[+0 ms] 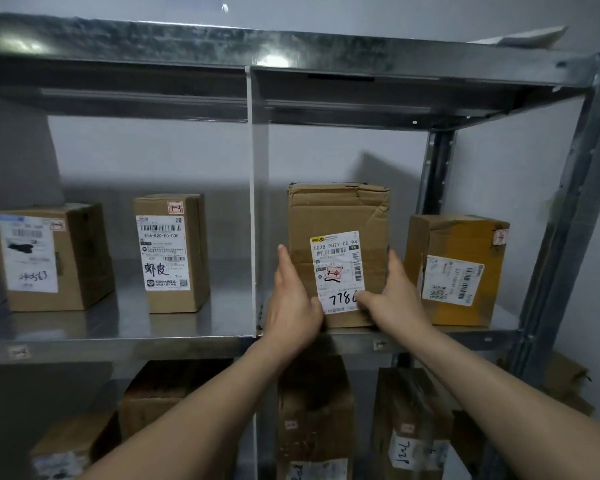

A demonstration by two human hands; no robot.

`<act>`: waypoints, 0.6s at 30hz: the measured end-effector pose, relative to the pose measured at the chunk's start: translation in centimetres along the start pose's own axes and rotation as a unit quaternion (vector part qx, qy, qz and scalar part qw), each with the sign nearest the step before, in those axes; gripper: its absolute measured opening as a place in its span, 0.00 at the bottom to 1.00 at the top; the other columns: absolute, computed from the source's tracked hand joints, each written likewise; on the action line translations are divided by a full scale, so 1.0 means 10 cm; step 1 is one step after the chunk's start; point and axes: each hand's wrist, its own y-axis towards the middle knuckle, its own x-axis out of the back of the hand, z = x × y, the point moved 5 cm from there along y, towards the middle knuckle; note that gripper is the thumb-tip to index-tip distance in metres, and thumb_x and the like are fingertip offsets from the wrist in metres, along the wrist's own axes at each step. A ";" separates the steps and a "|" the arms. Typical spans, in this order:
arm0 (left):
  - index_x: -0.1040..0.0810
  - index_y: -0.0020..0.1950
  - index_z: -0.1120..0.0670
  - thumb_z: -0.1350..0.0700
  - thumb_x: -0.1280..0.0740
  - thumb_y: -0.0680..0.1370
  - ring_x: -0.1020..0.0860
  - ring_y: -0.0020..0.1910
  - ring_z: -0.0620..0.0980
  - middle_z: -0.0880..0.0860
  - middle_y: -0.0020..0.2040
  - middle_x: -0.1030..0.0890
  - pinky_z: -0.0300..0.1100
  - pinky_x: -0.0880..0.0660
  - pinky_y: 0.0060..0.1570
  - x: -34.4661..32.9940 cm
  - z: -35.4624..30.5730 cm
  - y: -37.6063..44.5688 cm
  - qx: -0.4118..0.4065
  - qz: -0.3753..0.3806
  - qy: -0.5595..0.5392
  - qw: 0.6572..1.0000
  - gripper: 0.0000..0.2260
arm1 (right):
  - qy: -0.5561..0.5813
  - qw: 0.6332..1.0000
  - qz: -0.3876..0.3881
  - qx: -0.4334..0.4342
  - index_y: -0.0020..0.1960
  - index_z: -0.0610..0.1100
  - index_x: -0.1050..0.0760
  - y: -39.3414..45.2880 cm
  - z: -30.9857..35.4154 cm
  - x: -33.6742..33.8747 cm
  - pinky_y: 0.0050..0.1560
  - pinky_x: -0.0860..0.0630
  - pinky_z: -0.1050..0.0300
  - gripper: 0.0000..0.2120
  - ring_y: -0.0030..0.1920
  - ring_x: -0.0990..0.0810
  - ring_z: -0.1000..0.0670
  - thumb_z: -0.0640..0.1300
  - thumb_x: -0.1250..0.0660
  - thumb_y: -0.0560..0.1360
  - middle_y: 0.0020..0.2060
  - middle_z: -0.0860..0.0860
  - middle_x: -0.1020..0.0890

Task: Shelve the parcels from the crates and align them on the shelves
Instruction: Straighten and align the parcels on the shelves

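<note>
1. Head view: a dented cardboard parcel [338, 216] stands upright on the metal shelf [118, 332], just right of the white divider [255, 202].
2. The left hand [291, 306] lies flat against the parcel's left side, fingers straight, thumb on the front by the shipping label [338, 271].
3. The right hand [395, 296] presses the right side the same way, thumb across the label's lower edge.
4. A yellow-taped parcel [465, 244] sits just beside it on the right; two labelled parcels [172, 252] stand left of the divider.
</note>
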 end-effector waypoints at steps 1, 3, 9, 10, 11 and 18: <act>0.67 0.79 0.45 0.56 0.31 0.77 0.27 0.67 0.57 0.55 0.77 0.36 0.54 0.26 0.63 -0.02 0.02 0.03 0.006 -0.003 0.002 1.000 0.47 | 0.001 1.000 0.005 0.004 0.80 0.51 0.47 0.04 -0.02 -0.01 0.56 0.28 0.61 0.43 0.63 0.22 0.51 0.38 0.26 0.74 0.65 0.52 0.21; 0.66 0.78 0.42 0.57 0.32 0.77 0.24 0.63 0.56 0.54 0.73 0.30 0.56 0.23 0.61 -0.05 0.03 0.07 0.015 -0.012 -0.001 1.000 0.47 | -0.003 1.000 0.014 0.015 0.77 0.51 0.40 0.11 -0.05 -0.03 0.46 0.30 0.71 0.36 0.60 0.21 0.54 0.36 0.28 0.75 0.62 0.53 0.20; 0.59 0.78 0.40 0.59 0.31 0.76 0.21 0.61 0.55 0.53 0.66 0.23 0.60 0.22 0.58 -0.10 0.05 0.20 0.045 -0.043 -0.013 0.998 0.44 | 0.000 0.999 0.036 0.024 0.76 0.50 0.38 0.32 -0.12 -0.11 0.44 0.27 0.72 0.34 0.56 0.21 0.56 0.35 0.29 0.76 0.62 0.53 0.19; 0.59 0.78 0.39 0.60 0.32 0.76 0.21 0.60 0.55 0.53 0.65 0.22 0.60 0.22 0.58 -0.10 0.07 0.21 0.047 -0.046 -0.014 0.998 0.43 | 0.003 0.999 0.037 0.022 0.77 0.49 0.38 0.34 -0.12 -0.13 0.50 0.24 0.65 0.34 0.59 0.20 0.54 0.35 0.29 0.75 0.62 0.53 0.19; 0.58 0.78 0.38 0.60 0.33 0.76 0.21 0.60 0.56 0.53 0.65 0.22 0.60 0.23 0.58 -0.10 0.08 0.23 0.050 -0.049 -0.015 0.997 0.43 | 0.005 0.999 0.038 0.019 0.77 0.49 0.39 0.36 -0.13 -0.15 0.55 0.22 0.59 0.35 0.61 0.20 0.52 0.35 0.29 0.75 0.63 0.53 0.19; 0.61 0.79 0.40 0.61 0.34 0.76 0.22 0.61 0.57 0.54 0.66 0.23 0.58 0.24 0.61 -0.13 0.11 0.33 0.061 -0.054 -0.013 0.997 0.44 | 0.022 0.999 0.042 0.024 0.75 0.52 0.37 0.50 -0.16 -0.24 0.61 0.21 0.48 0.34 0.60 0.20 0.50 0.35 0.29 0.74 0.63 0.53 0.19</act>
